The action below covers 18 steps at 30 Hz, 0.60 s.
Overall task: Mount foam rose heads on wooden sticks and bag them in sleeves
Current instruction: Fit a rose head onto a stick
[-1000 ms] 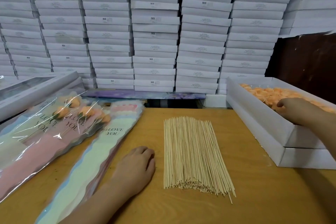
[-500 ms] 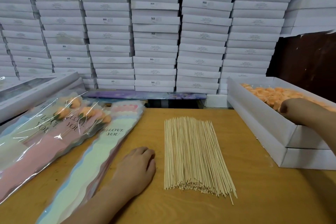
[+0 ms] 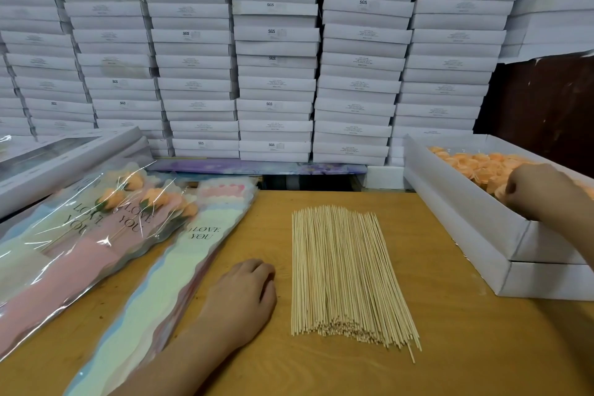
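Note:
A pile of thin wooden sticks [image 3: 344, 273] lies in the middle of the wooden table [image 3: 450, 347]. My left hand [image 3: 241, 296] rests on the table just left of the sticks, fingers loosely curled and holding nothing. Orange foam rose heads [image 3: 475, 164] fill an open white box [image 3: 475, 225] at the right. My right hand [image 3: 540, 193] reaches down into that box among the heads, its fingertips hidden. At the left lies a stack of pastel "I LOVE YOU" sleeves [image 3: 167, 280]. Beside it are finished sleeved roses [image 3: 106, 222] under clear film.
Stacks of white flat boxes [image 3: 276, 58] form a wall behind the table. A windowed box lid [image 3: 64, 157] leans at the far left. A purple flowered flat pack [image 3: 257, 167] lies along the table's back edge. A dark wooden panel [image 3: 543, 96] stands at the back right.
My right hand has shifted slightly to the right inside the rose box. My left hand and the sticks have not moved.

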Each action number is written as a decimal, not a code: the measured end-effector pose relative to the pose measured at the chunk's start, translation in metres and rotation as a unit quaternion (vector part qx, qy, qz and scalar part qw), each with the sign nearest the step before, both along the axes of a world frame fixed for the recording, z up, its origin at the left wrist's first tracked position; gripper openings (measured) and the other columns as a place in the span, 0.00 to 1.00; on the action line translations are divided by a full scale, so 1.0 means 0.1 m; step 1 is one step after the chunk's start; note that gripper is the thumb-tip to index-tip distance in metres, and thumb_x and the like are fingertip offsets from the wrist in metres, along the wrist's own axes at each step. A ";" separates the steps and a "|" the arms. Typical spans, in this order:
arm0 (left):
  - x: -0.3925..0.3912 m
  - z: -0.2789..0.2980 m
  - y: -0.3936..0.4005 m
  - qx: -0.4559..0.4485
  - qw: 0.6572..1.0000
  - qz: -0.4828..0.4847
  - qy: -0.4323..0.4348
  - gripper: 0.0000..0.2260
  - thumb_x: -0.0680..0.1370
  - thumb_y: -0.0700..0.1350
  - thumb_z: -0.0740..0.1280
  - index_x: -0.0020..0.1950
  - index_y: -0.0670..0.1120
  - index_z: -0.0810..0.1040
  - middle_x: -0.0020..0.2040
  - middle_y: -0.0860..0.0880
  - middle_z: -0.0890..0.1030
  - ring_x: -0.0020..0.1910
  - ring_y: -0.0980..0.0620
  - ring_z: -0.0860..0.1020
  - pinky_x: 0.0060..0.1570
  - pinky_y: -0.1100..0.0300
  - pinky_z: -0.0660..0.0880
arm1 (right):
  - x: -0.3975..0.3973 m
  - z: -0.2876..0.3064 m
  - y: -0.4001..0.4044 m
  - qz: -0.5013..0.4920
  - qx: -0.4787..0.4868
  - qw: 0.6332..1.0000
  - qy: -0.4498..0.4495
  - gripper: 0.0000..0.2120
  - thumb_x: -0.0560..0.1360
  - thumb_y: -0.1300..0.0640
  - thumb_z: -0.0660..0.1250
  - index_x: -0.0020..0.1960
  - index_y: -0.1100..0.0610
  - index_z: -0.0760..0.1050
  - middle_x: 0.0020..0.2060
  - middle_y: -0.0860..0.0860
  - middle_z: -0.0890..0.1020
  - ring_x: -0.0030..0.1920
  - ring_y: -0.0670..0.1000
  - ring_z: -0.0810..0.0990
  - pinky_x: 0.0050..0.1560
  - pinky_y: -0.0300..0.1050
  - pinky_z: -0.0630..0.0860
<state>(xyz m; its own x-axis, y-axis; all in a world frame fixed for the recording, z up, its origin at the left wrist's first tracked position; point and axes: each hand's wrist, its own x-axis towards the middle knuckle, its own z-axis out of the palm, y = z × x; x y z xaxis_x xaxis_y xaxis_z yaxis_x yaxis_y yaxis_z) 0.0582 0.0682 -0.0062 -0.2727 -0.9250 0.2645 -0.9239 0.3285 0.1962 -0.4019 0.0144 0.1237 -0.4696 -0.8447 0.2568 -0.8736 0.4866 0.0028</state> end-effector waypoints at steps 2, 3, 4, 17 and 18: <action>0.00 0.00 0.00 -0.001 1.000 -0.001 0.002 0.19 0.84 0.55 0.53 0.74 0.56 0.69 0.71 0.58 0.71 0.69 0.58 0.68 0.66 0.62 0.68 | 0.03 0.01 0.01 -0.005 -0.005 1.000 -0.001 0.11 0.76 0.57 0.67 0.37 0.60 0.81 0.32 0.56 0.80 0.34 0.54 0.77 0.31 0.41 0.70; 0.00 0.00 0.01 0.000 1.000 -0.001 0.002 0.19 0.84 0.55 0.53 0.74 0.56 0.68 0.71 0.58 0.71 0.69 0.58 0.68 0.66 0.62 0.68 | 0.03 0.02 0.01 -0.005 -0.009 1.000 -0.001 0.11 0.75 0.58 0.67 0.35 0.61 0.80 0.31 0.56 0.80 0.34 0.54 0.77 0.31 0.41 0.70; 0.00 0.00 0.00 0.000 1.000 -0.001 0.003 0.19 0.84 0.55 0.52 0.74 0.56 0.68 0.71 0.58 0.71 0.69 0.58 0.68 0.66 0.62 0.68 | 0.04 0.03 0.02 -0.003 -0.013 1.000 0.000 0.12 0.74 0.58 0.67 0.33 0.61 0.79 0.29 0.56 0.79 0.33 0.54 0.77 0.30 0.40 0.68; 0.00 0.01 0.00 -0.004 1.000 -0.003 0.000 0.19 0.84 0.55 0.53 0.74 0.56 0.68 0.72 0.57 0.70 0.69 0.59 0.68 0.66 0.62 0.68 | 0.38 0.34 0.28 0.126 -0.199 0.972 0.015 0.07 0.74 0.63 0.66 0.39 0.66 0.79 0.36 0.61 0.77 0.37 0.62 0.75 0.37 0.49 0.73; 0.00 0.01 0.00 -0.004 1.000 -0.005 0.002 0.19 0.84 0.55 0.53 0.74 0.56 0.68 0.71 0.57 0.71 0.69 0.59 0.68 0.66 0.63 0.68 | 0.45 0.38 0.30 0.154 -0.217 0.964 -0.003 0.08 0.75 0.62 0.66 0.41 0.65 0.80 0.38 0.61 0.79 0.38 0.62 0.76 0.39 0.51 0.75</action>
